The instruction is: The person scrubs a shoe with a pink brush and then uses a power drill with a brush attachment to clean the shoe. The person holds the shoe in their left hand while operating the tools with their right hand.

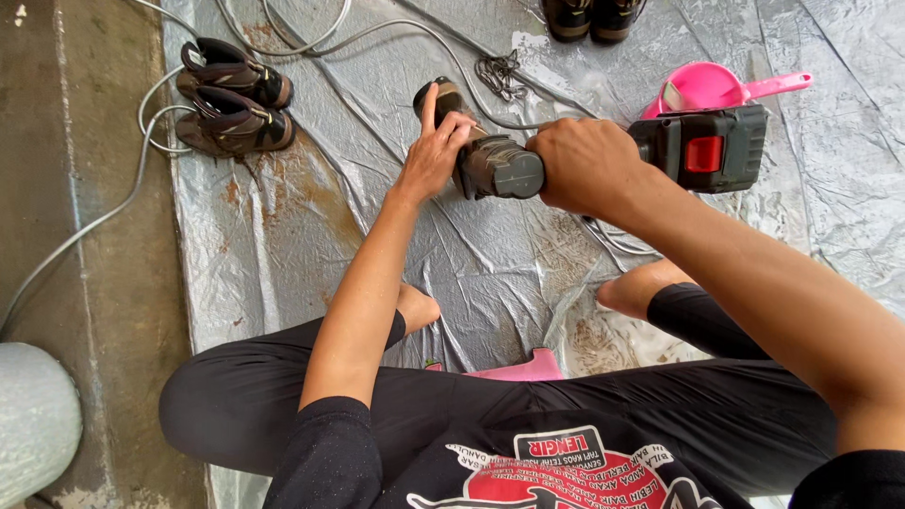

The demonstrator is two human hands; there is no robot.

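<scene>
— Where's the cordless drill [603, 155] sitting in relation to the hands?

— Held up over the grey tarp [452, 254], lying level. The right hand [584, 165] is wrapped around its handle, a closed grip holding the tool, with the battery pack and its red catch sticking out to the right. The dark round head pokes out to the left, and the left hand [436, 151] is up against that end, index finger raised, the other fingers curled on a dark shoe [448, 104] that meets the drill's front.

— Is that left grip actually closed on the shoe?

— It looks like it is, fingers bent around its side, though the palm faces away (so the contact itself can't be seen).

— What else is hard to make out?

— Whatever is fitted in the drill's head is hidden between head and shoe. The handle is covered by the right hand. The pair of dark shoes [592, 17] at the top edge is cut off by the frame, and so is the pink stool [514, 369] under the legs.

— Counts?

— One drill. One shoe in hand, two brown boots [234, 99] lying at upper left, two more at the top. One pink scoop [712, 87] behind the drill. A grey hose [141, 123] loops across the tarp.
</scene>
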